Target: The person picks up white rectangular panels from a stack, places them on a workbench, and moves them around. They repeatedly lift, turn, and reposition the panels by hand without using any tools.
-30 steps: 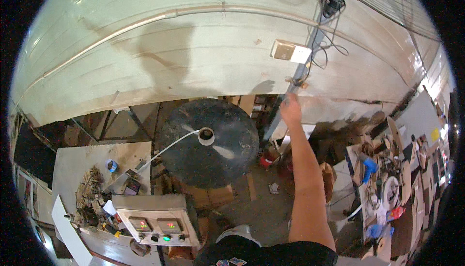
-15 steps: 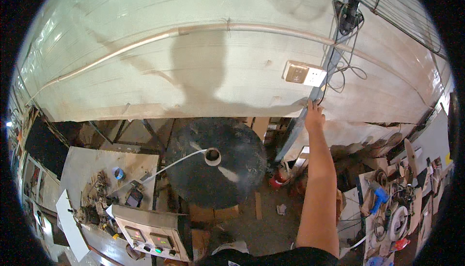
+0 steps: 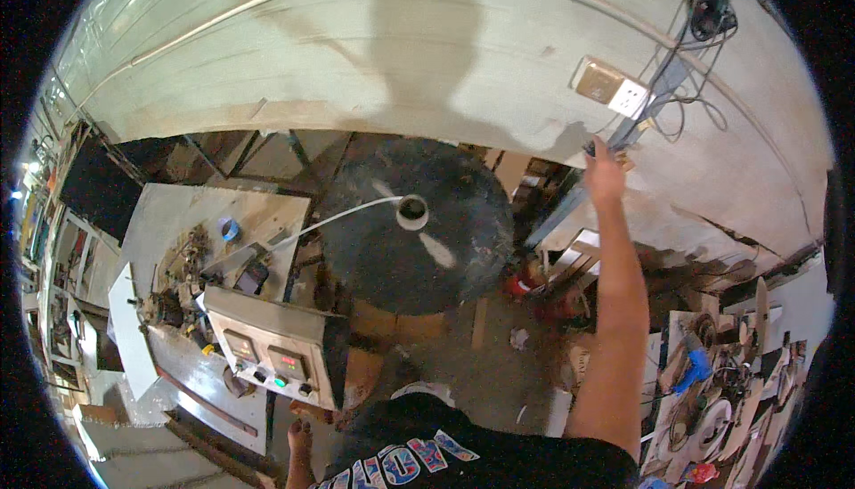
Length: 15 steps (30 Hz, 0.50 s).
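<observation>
R hand (image 3: 604,173) nr post (image 3: 557,215) edge, L hand (image 3: 300,436) by ctrl box (image 3: 258,318), open flr (image 3: 485,378) btwn; grips unclear.

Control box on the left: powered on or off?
On: the control box has a glowing green light and lit displays.

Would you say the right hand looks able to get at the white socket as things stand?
Probably yes: the right hand is raised just below the white socket, and nothing visible blocks the way between them. It seems to hold a small dark object, though.
</observation>
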{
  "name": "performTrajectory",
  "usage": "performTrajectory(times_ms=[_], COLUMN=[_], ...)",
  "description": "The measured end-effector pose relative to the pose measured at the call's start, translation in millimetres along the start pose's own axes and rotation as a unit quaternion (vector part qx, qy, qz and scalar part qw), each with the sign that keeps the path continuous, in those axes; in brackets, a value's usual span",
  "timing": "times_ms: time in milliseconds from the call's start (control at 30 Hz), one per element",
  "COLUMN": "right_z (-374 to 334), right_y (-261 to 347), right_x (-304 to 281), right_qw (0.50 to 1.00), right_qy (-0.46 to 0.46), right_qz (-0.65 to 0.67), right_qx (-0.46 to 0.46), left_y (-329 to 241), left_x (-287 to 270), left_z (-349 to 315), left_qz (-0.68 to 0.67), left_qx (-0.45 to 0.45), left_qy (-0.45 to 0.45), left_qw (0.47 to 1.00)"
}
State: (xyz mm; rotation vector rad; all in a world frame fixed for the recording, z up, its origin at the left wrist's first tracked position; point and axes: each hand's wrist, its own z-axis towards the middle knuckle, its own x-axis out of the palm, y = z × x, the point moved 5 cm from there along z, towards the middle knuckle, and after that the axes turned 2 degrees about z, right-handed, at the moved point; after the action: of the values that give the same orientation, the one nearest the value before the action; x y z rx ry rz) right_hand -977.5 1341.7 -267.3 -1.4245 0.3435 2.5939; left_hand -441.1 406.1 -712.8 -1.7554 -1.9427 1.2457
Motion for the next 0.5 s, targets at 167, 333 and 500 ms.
performTrajectory(times_ms=[167, 333, 500], right_z=[5, 30, 51], right_y=[58, 80, 73], right_x=[-61, -88, -83], right_qw=[0.979, 0.96, 0.951], right_qy=[-0.11, -0.164, -0.142], right_qz=[0.167, 0.208, 0.225], right_qx=[0.029, 0.091, 0.157], left_y=[-6, -12, -11], left_x=[29, 35, 39], left_z=[-11, -20, -21], left_qz=[0.336, 0.316, 0.303], left_qx=[-0.021, -0.014, -0.012], left_qy=[0.013, 0.018, 0.011], left_qw=[0.941, 0.949, 0.953])
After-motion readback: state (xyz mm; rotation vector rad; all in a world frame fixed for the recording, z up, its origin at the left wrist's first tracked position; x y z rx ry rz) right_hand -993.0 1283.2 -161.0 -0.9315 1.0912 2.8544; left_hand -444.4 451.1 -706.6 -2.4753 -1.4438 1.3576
